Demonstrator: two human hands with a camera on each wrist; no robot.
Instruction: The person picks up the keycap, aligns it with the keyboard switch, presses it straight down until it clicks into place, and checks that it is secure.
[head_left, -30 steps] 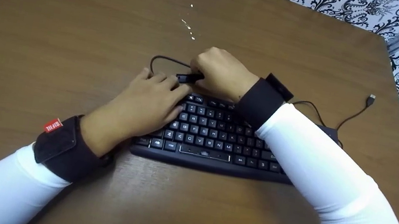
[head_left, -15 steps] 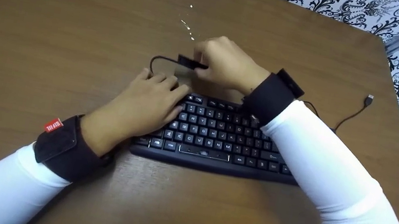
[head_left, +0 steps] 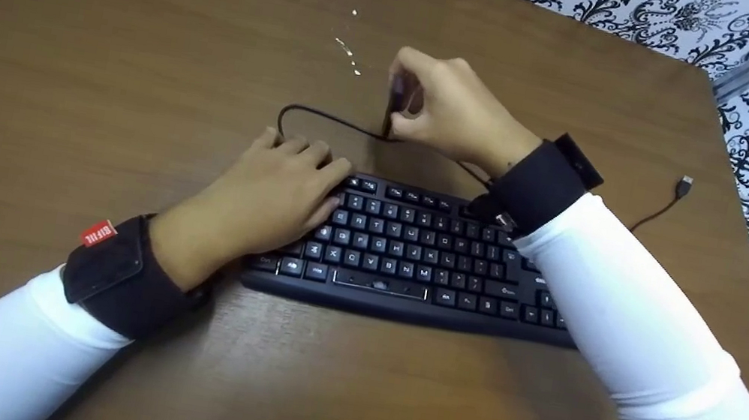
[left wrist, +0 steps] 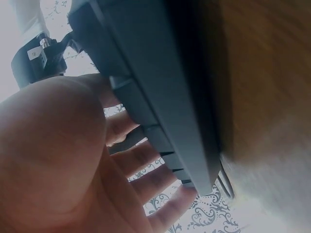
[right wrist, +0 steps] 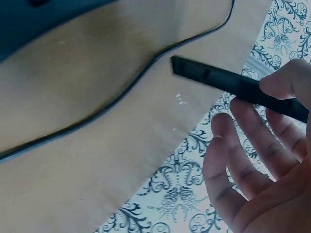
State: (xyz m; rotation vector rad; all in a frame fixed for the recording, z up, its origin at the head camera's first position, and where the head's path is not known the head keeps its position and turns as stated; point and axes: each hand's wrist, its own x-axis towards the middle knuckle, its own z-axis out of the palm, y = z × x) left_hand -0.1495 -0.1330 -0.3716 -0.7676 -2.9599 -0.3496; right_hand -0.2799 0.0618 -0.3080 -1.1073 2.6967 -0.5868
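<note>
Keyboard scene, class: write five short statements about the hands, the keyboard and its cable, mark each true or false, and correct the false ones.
1. The left hand rests flat on the left end of the black keyboard. True.
2. The right hand lies on the keys. False: it is raised beyond the keyboard, holding a slim black strap.
3. The black cable loops on the wooden table behind the keyboard. True.
4. The USB plug is in the left hand. False: it lies free on the table, near the right edge.
5. The strap is wrapped around the cable. False: in the right wrist view it is held above the cable, apart from it.
</note>
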